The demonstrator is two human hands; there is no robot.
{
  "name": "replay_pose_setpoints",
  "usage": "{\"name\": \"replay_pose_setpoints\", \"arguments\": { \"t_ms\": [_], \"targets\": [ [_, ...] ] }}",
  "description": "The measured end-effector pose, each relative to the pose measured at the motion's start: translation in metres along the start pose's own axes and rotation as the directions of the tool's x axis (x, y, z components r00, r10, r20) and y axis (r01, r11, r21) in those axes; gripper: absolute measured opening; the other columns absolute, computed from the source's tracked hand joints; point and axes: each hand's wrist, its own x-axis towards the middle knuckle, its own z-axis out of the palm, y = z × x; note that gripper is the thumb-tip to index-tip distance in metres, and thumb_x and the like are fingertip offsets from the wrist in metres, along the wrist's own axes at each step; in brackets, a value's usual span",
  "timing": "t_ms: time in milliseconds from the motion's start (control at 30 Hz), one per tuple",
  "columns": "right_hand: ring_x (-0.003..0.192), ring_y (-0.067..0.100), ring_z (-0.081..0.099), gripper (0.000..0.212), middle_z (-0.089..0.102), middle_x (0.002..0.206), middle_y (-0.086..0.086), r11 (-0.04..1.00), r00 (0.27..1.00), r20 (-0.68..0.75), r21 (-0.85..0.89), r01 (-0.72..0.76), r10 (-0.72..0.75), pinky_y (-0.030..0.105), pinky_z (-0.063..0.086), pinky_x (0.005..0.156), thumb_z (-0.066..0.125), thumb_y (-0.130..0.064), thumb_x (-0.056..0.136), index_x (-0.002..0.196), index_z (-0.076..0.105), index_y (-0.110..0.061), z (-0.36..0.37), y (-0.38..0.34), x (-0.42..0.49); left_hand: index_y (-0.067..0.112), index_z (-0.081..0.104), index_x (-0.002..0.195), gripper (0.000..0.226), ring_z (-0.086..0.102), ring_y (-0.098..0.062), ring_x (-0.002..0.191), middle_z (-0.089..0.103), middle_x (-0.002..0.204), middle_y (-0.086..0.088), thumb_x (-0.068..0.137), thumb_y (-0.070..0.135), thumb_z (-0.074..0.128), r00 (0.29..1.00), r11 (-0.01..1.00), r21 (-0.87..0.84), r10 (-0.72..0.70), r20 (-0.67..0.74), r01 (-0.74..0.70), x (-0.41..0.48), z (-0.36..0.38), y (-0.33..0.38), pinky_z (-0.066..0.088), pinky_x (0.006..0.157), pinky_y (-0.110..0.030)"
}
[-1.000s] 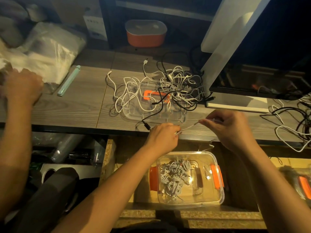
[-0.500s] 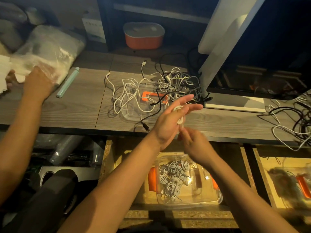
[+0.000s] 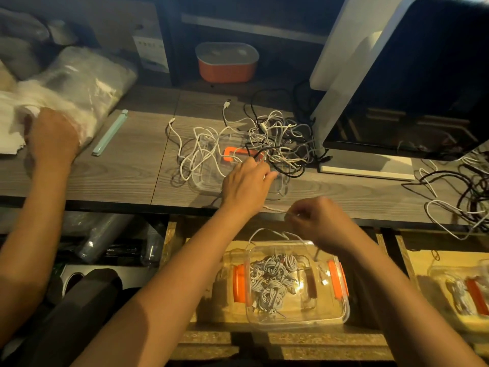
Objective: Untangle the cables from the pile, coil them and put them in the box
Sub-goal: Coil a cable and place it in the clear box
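Observation:
A tangle of white and black cables (image 3: pixel 275 139) lies on the wooden desk, partly on a clear lid with an orange handle (image 3: pixel 232 152). My left hand (image 3: pixel 246 184) rests at the pile's near edge, fingers pinched on a thin white cable (image 3: pixel 275 209). The cable runs right to my right hand (image 3: pixel 317 221), which is closed on it at the desk's front edge. A loop of it hangs down over the clear box with orange latches (image 3: pixel 344 311) below the desk. Several coiled grey-white cables (image 3: pixel 272 279) lie in that box.
Another person's hand (image 3: pixel 50 136) presses on a plastic bag (image 3: pixel 87 80) at the far left. A monitor (image 3: pixel 412 83) stands at the right, with more loose cables (image 3: pixel 460 192) beyond it. A second clear box (image 3: pixel 439 276) sits lower right, and an orange tub (image 3: pixel 227 62) on the back shelf.
My hands have drawn apart. The left one dropped from in front of me to the pile's edge, and the right one moved right, stretching the white cable between them.

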Motion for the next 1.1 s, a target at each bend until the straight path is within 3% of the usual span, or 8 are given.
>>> {"name": "replay_pose_setpoints", "arguments": {
  "t_ms": [200,400,533,633,800,867,1000,1100],
  "targets": [
    [0.074,0.001,0.058,0.010,0.063,0.078,-0.013,0.996,0.992,-0.121,0.078,-0.033,0.042,0.017,0.044,0.060,0.064,-0.028,0.087,0.089,0.071,-0.021,-0.026,0.011,-0.003,0.023,0.047,0.070,0.043,0.051,-0.023,0.081,0.042,0.086,0.000,0.098,0.049,0.028,0.983,0.994,-0.110,0.044,0.180,-0.025,-0.010,0.000,-0.012,0.031,0.064,-0.031],
    [0.080,0.001,0.056,0.011,0.061,0.083,-0.014,0.969,0.960,-0.252,0.239,-0.063,0.125,0.021,0.047,0.067,0.062,-0.030,0.088,0.091,0.068,-0.021,-0.029,0.017,0.001,0.023,0.059,0.095,0.040,0.045,-0.014,0.089,0.041,0.097,0.006,0.082,0.061,0.054,0.936,0.988,-0.112,0.139,0.322,-0.108,-0.019,0.002,-0.008,0.032,0.070,-0.030],
    [0.080,0.000,0.052,0.009,0.059,0.084,-0.012,0.966,0.943,-0.294,0.244,-0.084,0.156,0.019,0.043,0.063,0.061,-0.030,0.089,0.092,0.066,-0.023,-0.034,0.023,0.005,0.021,0.059,0.107,0.019,0.055,-0.024,0.098,0.056,0.108,0.000,0.090,0.027,0.055,0.948,0.983,0.075,0.142,0.285,-0.169,-0.027,0.005,-0.007,0.038,0.075,-0.031],
    [0.080,0.000,0.053,0.007,0.059,0.084,-0.012,0.962,0.927,-0.335,0.262,-0.078,0.167,0.017,0.040,0.062,0.061,-0.029,0.089,0.090,0.065,-0.024,-0.029,0.026,0.005,0.022,0.064,0.113,0.025,0.057,-0.022,0.084,0.063,0.103,-0.004,0.096,0.018,0.046,0.917,0.999,-0.048,0.037,0.397,-0.020,-0.025,0.004,-0.006,0.041,0.064,-0.029],
    [0.067,0.011,0.053,0.017,0.062,0.077,0.000,0.882,0.922,-0.249,0.443,-0.163,0.295,0.024,0.042,0.057,0.055,-0.028,0.093,0.090,0.066,-0.016,-0.009,0.036,0.009,0.020,0.049,0.131,0.038,0.052,-0.017,0.121,0.058,0.126,-0.004,0.096,0.006,0.047,0.848,0.516,-0.764,0.126,0.515,0.388,-0.022,-0.006,0.010,0.039,0.105,-0.028],
    [0.068,0.015,0.053,0.023,0.061,0.076,0.003,0.866,0.946,-0.120,0.449,-0.220,0.303,0.025,0.041,0.058,0.049,-0.030,0.095,0.084,0.064,-0.017,0.006,0.034,0.009,0.015,0.047,0.134,0.038,0.047,-0.003,0.122,0.055,0.130,0.005,0.098,0.006,0.041,0.865,0.429,-0.836,0.203,0.459,0.343,-0.022,-0.014,0.023,0.035,0.102,-0.014],
    [0.069,0.012,0.055,0.032,0.058,0.073,-0.002,0.931,0.986,-0.063,0.344,-0.122,0.153,0.020,0.038,0.059,0.039,-0.031,0.101,0.076,0.056,-0.020,0.029,0.012,0.007,0.015,0.060,0.110,0.026,0.061,-0.007,0.103,0.068,0.099,0.003,0.100,0.014,0.035,0.921,0.236,-0.917,0.148,0.360,0.321,-0.017,-0.021,0.045,0.042,0.097,-0.028],
    [0.082,0.021,0.060,0.020,0.065,0.087,0.005,0.970,0.999,0.047,0.242,-0.023,0.012,0.032,0.048,0.072,0.045,-0.023,0.099,0.089,0.061,-0.013,0.038,0.000,0.009,0.019,0.057,0.089,0.020,0.057,-0.010,0.065,0.056,0.072,0.002,0.099,0.013,0.040,0.977,0.334,-0.920,-0.015,0.214,0.206,-0.005,-0.018,0.050,0.047,0.061,-0.024]
  ]
}}
